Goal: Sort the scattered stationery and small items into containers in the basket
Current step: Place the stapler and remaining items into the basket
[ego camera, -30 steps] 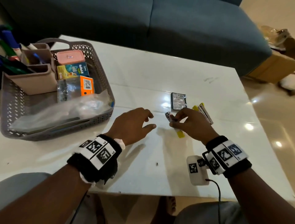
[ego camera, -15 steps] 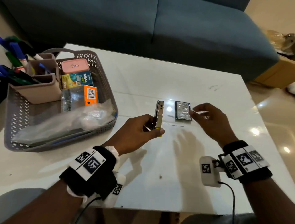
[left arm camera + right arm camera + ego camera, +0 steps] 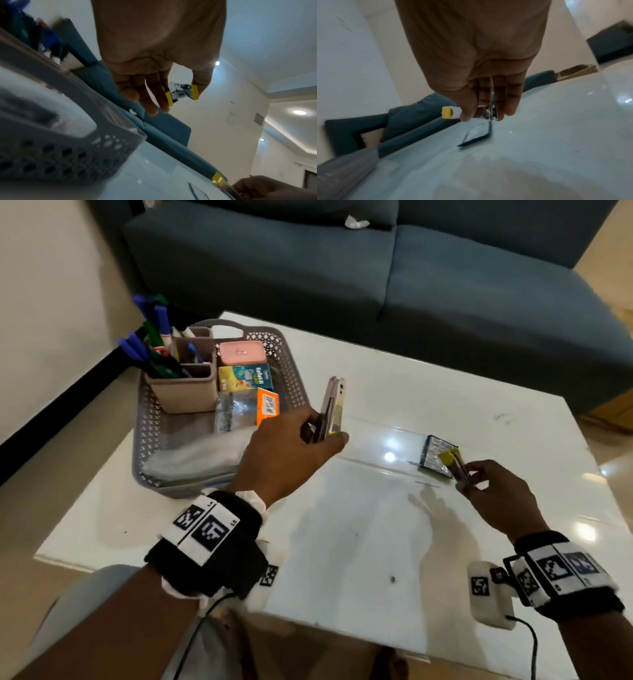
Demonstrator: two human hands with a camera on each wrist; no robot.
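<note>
My left hand (image 3: pixel 322 433) grips two slim silver metal tools with yellow ends (image 3: pixel 332 409), held upright just right of the grey basket (image 3: pixel 144 440). In the left wrist view the two yellow ends (image 3: pixel 181 93) show between thumb and fingers (image 3: pixel 154 104). My right hand (image 3: pixel 469 477) pinches a third silver tool with a yellow end (image 3: pixel 454 462) low over the table, right beside a small dark packet (image 3: pixel 436 457). The right wrist view shows that tool's yellow cap (image 3: pixel 447 112) past the thumb, and the packet (image 3: pixel 477 135) lying flat below.
The basket holds a beige pen holder (image 3: pixel 185 392) with markers, a pink box (image 3: pixel 242 353), a printed carton (image 3: pixel 246 376), an orange packet (image 3: pixel 269 404) and a clear plastic bag (image 3: pixel 195 457). A blue sofa (image 3: pixel 342 268) stands behind the white table (image 3: pixel 342 542).
My left hand has risen and moved toward the basket's right side with its tools. My right hand, which was reaching beside the dark packet, now pinches a yellow-ended tool.
</note>
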